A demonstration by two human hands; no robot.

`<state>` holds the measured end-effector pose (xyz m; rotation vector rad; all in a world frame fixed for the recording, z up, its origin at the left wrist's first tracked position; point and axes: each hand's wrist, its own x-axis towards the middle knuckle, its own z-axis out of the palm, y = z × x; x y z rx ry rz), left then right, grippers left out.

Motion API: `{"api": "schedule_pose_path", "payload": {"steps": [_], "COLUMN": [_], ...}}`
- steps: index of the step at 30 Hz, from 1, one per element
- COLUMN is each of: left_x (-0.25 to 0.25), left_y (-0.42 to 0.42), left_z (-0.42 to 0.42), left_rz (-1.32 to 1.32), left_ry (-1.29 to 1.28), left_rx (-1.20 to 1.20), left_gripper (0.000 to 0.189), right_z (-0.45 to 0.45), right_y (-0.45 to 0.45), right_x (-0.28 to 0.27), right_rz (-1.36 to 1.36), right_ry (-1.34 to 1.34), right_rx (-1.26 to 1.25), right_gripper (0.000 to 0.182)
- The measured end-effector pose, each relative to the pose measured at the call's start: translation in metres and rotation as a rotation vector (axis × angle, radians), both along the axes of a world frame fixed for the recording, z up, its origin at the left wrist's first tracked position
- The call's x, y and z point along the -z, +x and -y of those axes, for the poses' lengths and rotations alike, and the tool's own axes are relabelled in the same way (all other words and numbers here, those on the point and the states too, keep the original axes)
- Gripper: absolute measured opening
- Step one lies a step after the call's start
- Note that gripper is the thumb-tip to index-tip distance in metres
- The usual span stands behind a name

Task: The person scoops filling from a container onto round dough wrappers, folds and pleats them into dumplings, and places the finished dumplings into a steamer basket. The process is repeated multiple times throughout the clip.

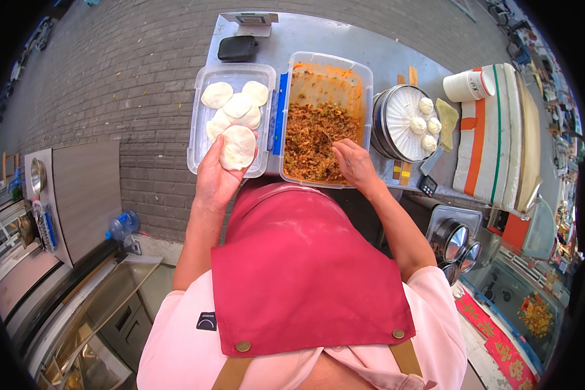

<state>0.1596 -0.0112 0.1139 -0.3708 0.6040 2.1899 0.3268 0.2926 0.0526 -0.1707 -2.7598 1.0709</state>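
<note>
A round dough wrapper (238, 147) lies across the palm of my left hand (214, 175), with the thumb over its edge. Beneath and beyond it, a clear plastic tub (200, 131) holds several more pale dough wrappers (239, 105), partly overlapping. My right hand (355, 161) is over the near right part of a second plastic tub (365, 78). Its fingers pinch a thin utensil, whose tip goes into the reddish-brown chopped filling (317, 129). To the right, several pleated buns (418, 126) rest on the white woven liner (399, 114) of a round steamer (381, 124).
A white foam box (473, 161) with orange and green tape stands at the table's right, paper cups (460, 87) against it. A small digital timer (427, 185) sits at the front edge. A black case (237, 48) lies at the back left. Lidded metal pots (454, 243) stand lower right.
</note>
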Motion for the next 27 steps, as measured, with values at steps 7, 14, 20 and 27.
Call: {"api": "schedule_pose_path", "payload": {"steps": [7, 14, 20, 27], "left_x": [-0.002, 0.015, 0.048, 0.064], "left_y": [0.0, 0.009, 0.015, 0.027], "left_z": [-0.014, -0.031, -0.063, -0.129], "left_rz": [-0.003, -0.026, -0.065, -0.068], "left_ry": [-0.045, -0.167, -0.305, -0.17], "left_rx": [-0.01, -0.03, -0.012, 0.177], "left_gripper": [0.045, 0.046, 0.043, 0.043], "right_z": [0.003, -0.015, -0.029, -0.044], "right_y": [0.025, 0.043, 0.054, 0.035], "right_x": [0.017, 0.012, -0.026, -0.078], "right_rz": [0.15, 0.205, 0.108, 0.034], "right_ry": [-0.783, -1.326, -1.564, -1.605], "right_rx": [0.296, 0.46, 0.431, 0.3], "right_gripper": [0.023, 0.028, 0.028, 0.028]}}
